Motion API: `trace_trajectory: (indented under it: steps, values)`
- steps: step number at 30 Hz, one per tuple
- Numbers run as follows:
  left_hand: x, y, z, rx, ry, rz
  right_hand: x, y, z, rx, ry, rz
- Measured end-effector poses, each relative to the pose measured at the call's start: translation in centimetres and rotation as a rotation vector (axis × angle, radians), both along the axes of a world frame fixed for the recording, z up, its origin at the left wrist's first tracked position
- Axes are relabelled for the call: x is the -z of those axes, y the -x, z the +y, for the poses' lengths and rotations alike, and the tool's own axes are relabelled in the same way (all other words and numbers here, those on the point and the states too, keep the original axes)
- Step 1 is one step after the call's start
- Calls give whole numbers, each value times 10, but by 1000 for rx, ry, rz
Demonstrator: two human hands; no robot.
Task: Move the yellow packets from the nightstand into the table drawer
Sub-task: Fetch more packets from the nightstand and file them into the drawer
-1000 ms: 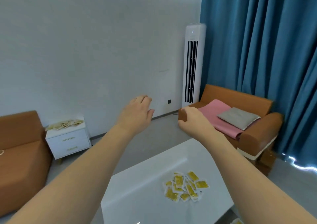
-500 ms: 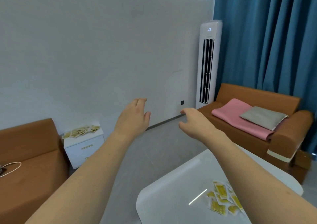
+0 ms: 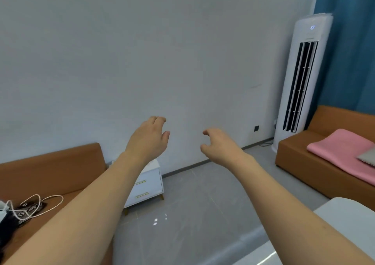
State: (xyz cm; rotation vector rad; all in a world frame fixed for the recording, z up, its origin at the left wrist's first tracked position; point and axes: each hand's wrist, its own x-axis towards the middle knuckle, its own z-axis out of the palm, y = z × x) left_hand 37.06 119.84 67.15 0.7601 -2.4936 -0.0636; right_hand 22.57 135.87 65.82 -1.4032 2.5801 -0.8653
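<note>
The white nightstand (image 3: 149, 185) with two gold-handled drawers stands against the wall at lower centre-left, beside an orange sofa. My left forearm covers most of its top, so the yellow packets on it are hidden. My left hand (image 3: 149, 138) is stretched forward above the nightstand, fingers loosely apart, holding nothing. My right hand (image 3: 218, 145) is raised beside it, to the right, fingers curled but apart, empty. A corner of the white table (image 3: 349, 220) shows at the lower right; its drawer and the packets lying on it are out of view.
An orange sofa (image 3: 50, 167) at the left carries a white cord and a dark item (image 3: 30, 207). A second orange sofa (image 3: 316, 163) with a pink blanket (image 3: 343, 149) stands at the right. A tall white air conditioner (image 3: 302, 78) and a blue curtain (image 3: 349, 41) fill the right corner. Grey floor (image 3: 192, 203) lies between.
My view has swung left: the nightstand moved toward the centre and behind my left arm, and the table with its packets slid off to the lower right. Both hands stay raised and empty.
</note>
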Motion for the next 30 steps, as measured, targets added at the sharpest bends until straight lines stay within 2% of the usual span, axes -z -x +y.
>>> trace_trajectory:
  steps: [8, 12, 22, 30]
  values:
    - [8, -33, -223, -17, -53, -16, 7, -18, -219, 2, -4, -15]
    - [6, -26, -324, -41, -135, 40, 7, -13, -311, 17, 22, -16]
    - [67, 74, -550, -32, -297, -73, 67, 78, -535, 30, -2, -136]
    - [84, 139, -736, -103, -394, -146, 102, 158, -727, 30, -46, -366]
